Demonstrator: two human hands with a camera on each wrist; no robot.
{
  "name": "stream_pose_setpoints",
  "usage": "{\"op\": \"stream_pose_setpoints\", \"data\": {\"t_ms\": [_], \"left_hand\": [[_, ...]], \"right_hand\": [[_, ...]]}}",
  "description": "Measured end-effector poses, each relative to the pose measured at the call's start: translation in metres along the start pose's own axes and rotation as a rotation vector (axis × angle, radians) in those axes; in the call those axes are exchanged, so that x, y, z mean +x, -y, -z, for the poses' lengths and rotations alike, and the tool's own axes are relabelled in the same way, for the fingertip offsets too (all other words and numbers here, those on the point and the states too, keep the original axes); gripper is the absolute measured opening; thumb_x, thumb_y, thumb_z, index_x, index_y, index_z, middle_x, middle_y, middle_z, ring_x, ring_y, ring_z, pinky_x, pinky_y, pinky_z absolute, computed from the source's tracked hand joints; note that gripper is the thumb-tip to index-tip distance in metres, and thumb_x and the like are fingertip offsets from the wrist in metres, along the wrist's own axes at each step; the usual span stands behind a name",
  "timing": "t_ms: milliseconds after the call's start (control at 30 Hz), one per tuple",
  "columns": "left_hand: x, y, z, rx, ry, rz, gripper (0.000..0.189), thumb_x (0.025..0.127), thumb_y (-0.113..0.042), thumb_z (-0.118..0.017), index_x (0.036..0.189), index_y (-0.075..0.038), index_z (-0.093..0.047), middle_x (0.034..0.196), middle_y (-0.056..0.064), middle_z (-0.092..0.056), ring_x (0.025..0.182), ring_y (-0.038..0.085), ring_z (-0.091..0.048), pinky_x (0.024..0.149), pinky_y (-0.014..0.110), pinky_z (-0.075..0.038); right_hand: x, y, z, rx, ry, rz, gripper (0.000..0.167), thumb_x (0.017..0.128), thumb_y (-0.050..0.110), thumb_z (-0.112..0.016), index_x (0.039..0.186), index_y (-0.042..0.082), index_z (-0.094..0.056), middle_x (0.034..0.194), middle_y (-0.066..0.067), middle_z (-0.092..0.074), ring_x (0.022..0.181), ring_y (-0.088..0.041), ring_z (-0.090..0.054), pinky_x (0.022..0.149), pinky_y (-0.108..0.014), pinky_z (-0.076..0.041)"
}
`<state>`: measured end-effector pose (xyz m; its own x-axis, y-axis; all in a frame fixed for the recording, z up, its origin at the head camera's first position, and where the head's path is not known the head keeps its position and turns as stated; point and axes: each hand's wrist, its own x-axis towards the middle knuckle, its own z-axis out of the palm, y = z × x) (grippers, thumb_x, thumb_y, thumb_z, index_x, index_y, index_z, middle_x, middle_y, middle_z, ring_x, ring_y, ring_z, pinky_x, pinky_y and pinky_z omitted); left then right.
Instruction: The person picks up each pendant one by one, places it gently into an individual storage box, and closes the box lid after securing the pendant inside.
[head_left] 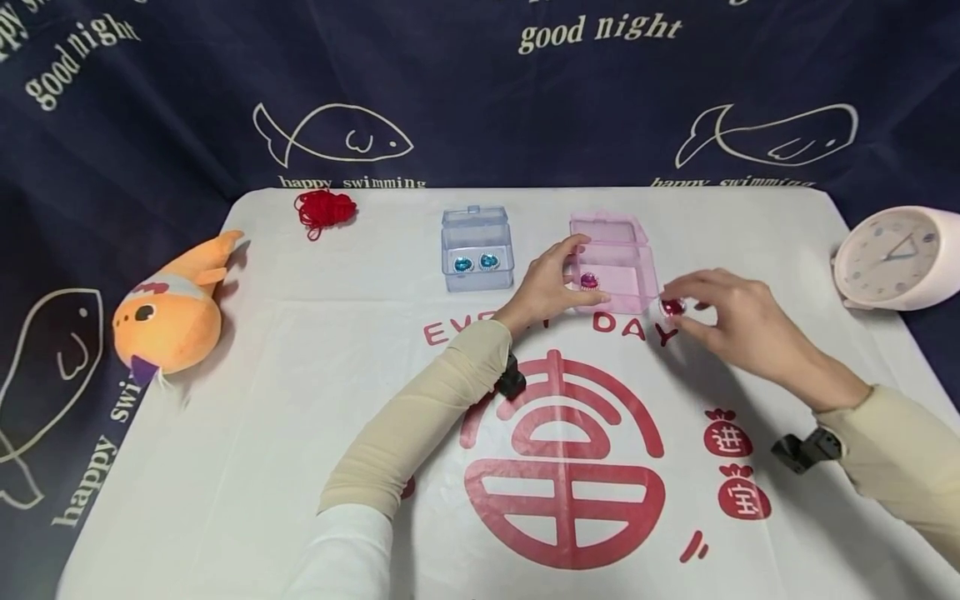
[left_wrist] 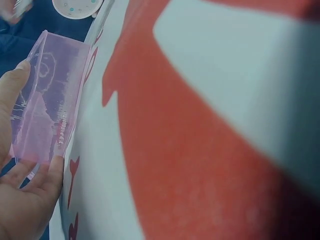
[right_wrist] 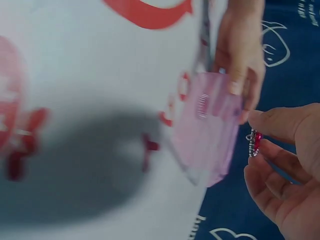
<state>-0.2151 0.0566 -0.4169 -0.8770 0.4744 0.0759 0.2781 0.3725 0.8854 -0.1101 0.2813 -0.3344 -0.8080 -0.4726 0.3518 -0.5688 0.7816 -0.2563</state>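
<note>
An open pink see-through plastic box [head_left: 630,286] stands toward the back of the table, its lid tilted back. My left hand [head_left: 543,287] grips its left end, thumb at the near side and fingers behind, as the left wrist view shows on the box [left_wrist: 59,100]. Inside, at the left, lies one pink-red gem [head_left: 589,282] with a beaded silver rim. Just off the box's right front corner, my right hand [head_left: 738,323] pinches a red gem pendant [head_left: 672,307] between thumb and fingertips. In the right wrist view the pendant [right_wrist: 255,142] shows edge-on with a small loop.
Left of the pink box stands an open blue box [head_left: 477,282] holding two blue gems [head_left: 476,263]. Red yarn [head_left: 326,210] lies at the back left, an orange plush fish [head_left: 172,317] at the left edge. A pink clock [head_left: 896,258] stands at the right edge.
</note>
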Motion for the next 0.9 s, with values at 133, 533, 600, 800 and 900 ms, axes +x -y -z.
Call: {"op": "stream_pose_setpoints", "data": {"t_ms": [133, 533, 600, 800, 900], "left_hand": [[0.0, 0.001, 0.0, -0.026, 0.007, 0.009, 0.087, 0.068, -0.027, -0.089, 0.14, -0.018, -0.041, 0.139, 0.01, -0.05, 0.127, 0.018, -0.049, 0.099, 0.018, -0.047], [0.001, 0.0, 0.001, 0.021, 0.009, 0.003, 0.088, 0.07, -0.031, -0.088, 0.142, -0.018, -0.04, 0.139, 0.009, -0.05, 0.126, 0.017, -0.051, 0.098, 0.019, -0.048], [0.002, 0.001, 0.002, 0.041, -0.002, -0.001, 0.087, 0.069, -0.031, -0.088, 0.141, -0.018, -0.04, 0.138, 0.008, -0.052, 0.125, 0.017, -0.052, 0.098, 0.02, -0.048], [0.002, 0.001, 0.002, 0.026, -0.001, -0.007, 0.087, 0.07, -0.028, -0.088, 0.141, -0.017, -0.04, 0.137, 0.009, -0.051, 0.125, 0.018, -0.052, 0.098, 0.019, -0.048], [0.002, 0.0, 0.001, 0.03, -0.002, -0.004, 0.087, 0.07, -0.028, -0.088, 0.141, -0.017, -0.041, 0.137, 0.008, -0.052, 0.125, 0.017, -0.052, 0.099, 0.02, -0.048]], "right_hand": [[0.022, -0.002, 0.002, -0.002, 0.003, 0.015, 0.032, 0.069, -0.003, -0.082, 0.099, 0.002, -0.072, 0.1, -0.012, -0.071, 0.087, -0.024, -0.065, 0.069, -0.017, -0.048], [0.065, -0.018, -0.014, 0.021, 0.096, 0.095, 0.028, 0.072, -0.007, -0.078, 0.099, -0.006, -0.069, 0.099, -0.021, -0.069, 0.097, -0.037, -0.063, 0.087, -0.053, -0.052], [0.069, -0.021, -0.021, 0.028, 0.123, 0.104, 0.028, 0.072, -0.007, -0.078, 0.099, -0.006, -0.068, 0.099, -0.021, -0.069, 0.096, -0.037, -0.063, 0.088, -0.054, -0.052], [0.075, -0.031, -0.036, 0.036, 0.22, 0.073, 0.029, 0.072, -0.007, -0.079, 0.099, -0.006, -0.069, 0.097, -0.018, -0.07, 0.09, -0.032, -0.065, 0.085, -0.05, -0.053], [0.077, -0.034, -0.04, 0.042, 0.28, 0.042, 0.028, 0.072, -0.005, -0.079, 0.099, -0.005, -0.069, 0.095, -0.017, -0.071, 0.089, -0.03, -0.066, 0.083, -0.048, -0.055]]}}
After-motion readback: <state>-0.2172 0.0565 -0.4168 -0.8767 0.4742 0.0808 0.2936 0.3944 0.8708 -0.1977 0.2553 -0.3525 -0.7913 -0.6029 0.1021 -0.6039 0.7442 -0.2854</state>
